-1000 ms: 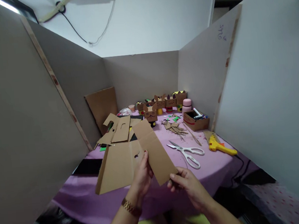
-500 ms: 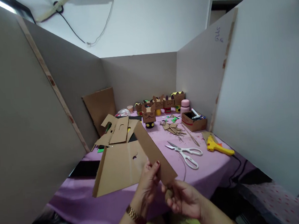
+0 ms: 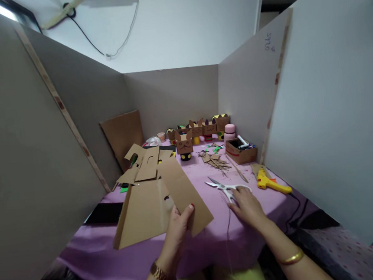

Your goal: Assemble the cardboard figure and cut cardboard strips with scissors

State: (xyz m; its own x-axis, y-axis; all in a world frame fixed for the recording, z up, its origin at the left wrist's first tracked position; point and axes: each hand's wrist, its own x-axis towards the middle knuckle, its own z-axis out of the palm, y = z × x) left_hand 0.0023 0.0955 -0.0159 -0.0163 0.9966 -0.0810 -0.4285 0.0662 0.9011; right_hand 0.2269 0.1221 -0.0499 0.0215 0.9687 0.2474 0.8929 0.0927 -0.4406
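My left hand (image 3: pixel 178 224) is closed on a long flat cardboard strip (image 3: pixel 186 194), its thumb on top, holding it tilted over the table's front. Under the strip's far part lies a larger cardboard sheet (image 3: pixel 140 213) with a folded edge and a small hole. My right hand (image 3: pixel 248 206) is at the handles of white-handled scissors (image 3: pixel 221 186), fingers curled over the loops. The scissors lie flat on the purple cloth with their blades slightly apart, pointing left. A thin string (image 3: pixel 228 228) runs down from near the handles over the table's front edge.
A yellow glue gun (image 3: pixel 271 184) lies at the right, its cord trailing off the table. Cardboard scraps (image 3: pixel 217 161), a box of markers (image 3: pixel 242 154) and a cat-faced cardboard figure (image 3: pixel 185 145) stand or lie farther back. Cut cardboard (image 3: pixel 147 164) is piled left. Grey partitions (image 3: pixel 172 93) enclose the table.
My right hand has left the strip's near end, where it pinched something small and brown, and moved right and forward onto the scissors. The strip has shifted slightly left in my left hand.
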